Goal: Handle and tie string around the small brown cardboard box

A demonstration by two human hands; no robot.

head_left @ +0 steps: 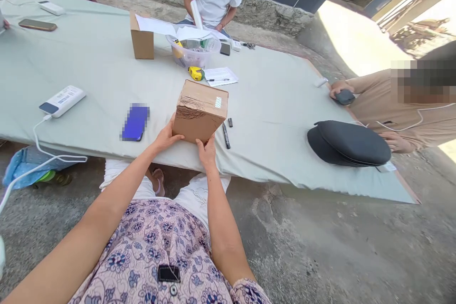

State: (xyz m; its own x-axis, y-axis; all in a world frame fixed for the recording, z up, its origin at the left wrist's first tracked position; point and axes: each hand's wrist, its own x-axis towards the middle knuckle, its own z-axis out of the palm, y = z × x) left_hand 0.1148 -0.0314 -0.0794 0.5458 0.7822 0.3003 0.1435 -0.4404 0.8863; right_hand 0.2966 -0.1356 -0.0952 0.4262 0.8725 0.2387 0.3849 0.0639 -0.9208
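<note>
A long table (89, 52) draped in a pale green cloth is filling most of the view. On its right end a dark cap (351, 143) is lying near the edge, and beside it a seated person in a tan top is resting one hand (394, 141) by the cap and covering a small dark thing with the other. At the far side another person in a white shirt is sitting behind a clear bowl (194, 51) and an open carton (141, 38).

Near the front edge a closed cardboard box (200, 111) is sitting on the cloth, tipped slightly, one corner turned toward the camera. The left hand (166, 137) is pressing flat against the box's near left face, fingers spread and open on the cardboard. The right hand (206, 151) is cupping the bottom front corner from below, fingers curled up against it. Together both hands are gripping the box.

A white power bank (62, 100) is lying at the left with a cable trailing off the edge. A blue phone (135, 122) is lying just left of the box. A yellow tape measure (196, 73) is sitting behind the box, next to a paper sheet (221, 76). A black marker (225, 135) is lying just right of the box, its cap (230, 122) apart from it.
</note>
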